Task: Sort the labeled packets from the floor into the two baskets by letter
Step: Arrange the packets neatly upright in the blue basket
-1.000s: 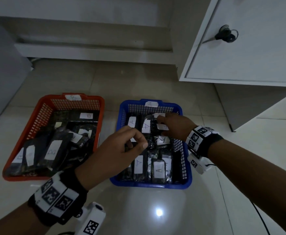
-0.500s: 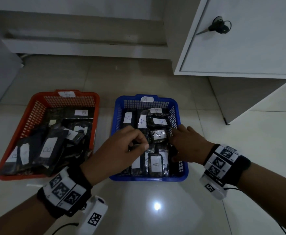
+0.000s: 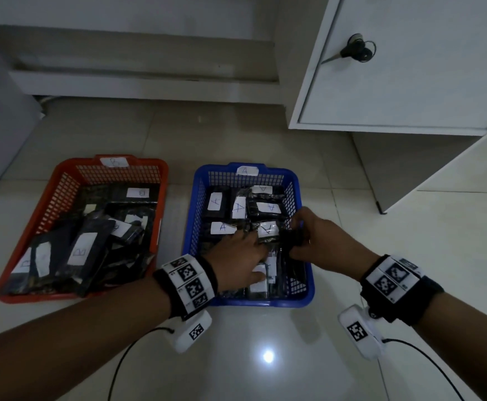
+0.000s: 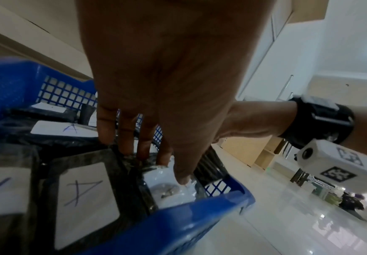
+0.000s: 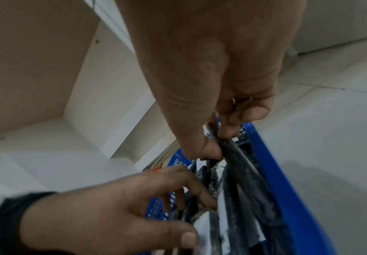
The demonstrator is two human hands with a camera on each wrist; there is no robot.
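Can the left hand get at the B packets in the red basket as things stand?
Probably yes. The left hand lies with fingers spread on packets in the blue basket, apparently gripping nothing. The red basket sits beside it on that hand's side, open-topped, its B packets uncovered.

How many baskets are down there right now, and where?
2, side by side: the red basket on the left, tagged B, and the blue basket on the right, tagged A. No others are visible.
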